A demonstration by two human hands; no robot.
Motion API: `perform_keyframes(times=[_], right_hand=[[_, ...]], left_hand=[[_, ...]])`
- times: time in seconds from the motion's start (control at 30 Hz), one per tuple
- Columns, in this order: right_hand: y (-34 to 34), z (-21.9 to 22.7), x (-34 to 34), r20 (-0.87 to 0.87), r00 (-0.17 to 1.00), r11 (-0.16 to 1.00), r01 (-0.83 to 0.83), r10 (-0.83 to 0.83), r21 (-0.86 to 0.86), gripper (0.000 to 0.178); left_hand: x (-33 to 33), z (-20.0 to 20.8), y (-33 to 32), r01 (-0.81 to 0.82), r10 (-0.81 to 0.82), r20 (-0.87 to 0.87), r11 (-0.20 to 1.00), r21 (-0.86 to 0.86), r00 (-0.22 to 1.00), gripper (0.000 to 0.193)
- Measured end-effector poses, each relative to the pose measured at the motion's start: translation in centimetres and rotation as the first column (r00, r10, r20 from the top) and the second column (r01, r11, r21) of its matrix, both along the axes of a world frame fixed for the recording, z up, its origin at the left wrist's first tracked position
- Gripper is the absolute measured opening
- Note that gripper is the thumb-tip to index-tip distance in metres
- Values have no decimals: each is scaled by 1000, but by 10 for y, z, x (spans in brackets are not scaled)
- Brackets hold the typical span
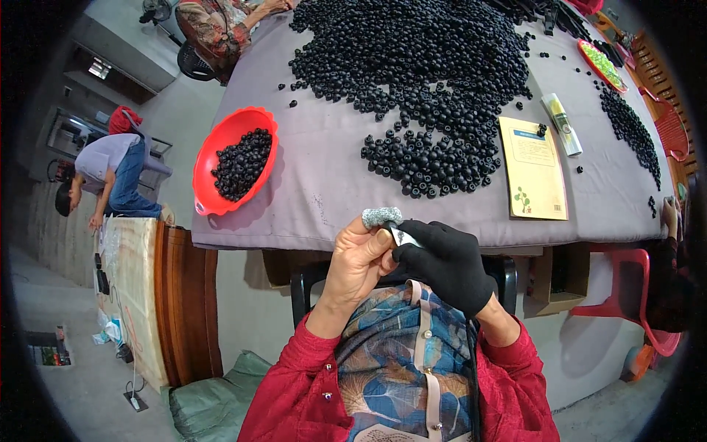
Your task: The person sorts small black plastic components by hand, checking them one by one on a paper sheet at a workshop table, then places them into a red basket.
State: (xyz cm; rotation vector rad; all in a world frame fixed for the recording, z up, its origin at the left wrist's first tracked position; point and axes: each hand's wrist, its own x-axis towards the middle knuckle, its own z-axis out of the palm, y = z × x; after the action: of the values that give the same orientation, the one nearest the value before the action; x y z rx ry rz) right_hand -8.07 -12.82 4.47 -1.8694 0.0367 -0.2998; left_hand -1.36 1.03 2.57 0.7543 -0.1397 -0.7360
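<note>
Both hands meet just in front of the table's near edge. My left hand (358, 256) is bare except for a grey knitted cover (381, 216) on one finger, and its thumb and fingers are pinched together. A black glove covers my right hand (448, 267), which is closed with its fingertips against the left ones. Between the two hands shows a small white piece (403, 237) with dark marks; whether it is loose or part of the glove cannot be told. Beyond the hands lies a large heap of small round black parts (427, 74), each with a hole.
A red scalloped basket (202, 169) holding black parts stands at left on the grey-clothed table (309, 214). To the right lie a yellow booklet (536, 173), a white tube (563, 125) and more black parts. People sit around the table; another person (110, 169) bends at far left.
</note>
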Motion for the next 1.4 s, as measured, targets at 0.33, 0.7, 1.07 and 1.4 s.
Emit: perform_keyframes(times=[0.33,0.7,1.07,1.4], right_hand=[[3,-6,0,43,999,1000,-3,2,18,28],[5,-8,-2,-12,1000,998,4,-3,68,28],[7,-9,-2,-5,1000,993,21,-20,119,27],[6,-6,-2,-45,999,995,16,-12,98,27]], left_hand=[[-1,2,0,-35,35,-25,999,15,999,19],[-3,1,1,-56,54,37,997,60,998,18],[-4,1,0,-70,65,57,994,79,996,17],[-3,2,0,-72,62,92,990,118,994,16]])
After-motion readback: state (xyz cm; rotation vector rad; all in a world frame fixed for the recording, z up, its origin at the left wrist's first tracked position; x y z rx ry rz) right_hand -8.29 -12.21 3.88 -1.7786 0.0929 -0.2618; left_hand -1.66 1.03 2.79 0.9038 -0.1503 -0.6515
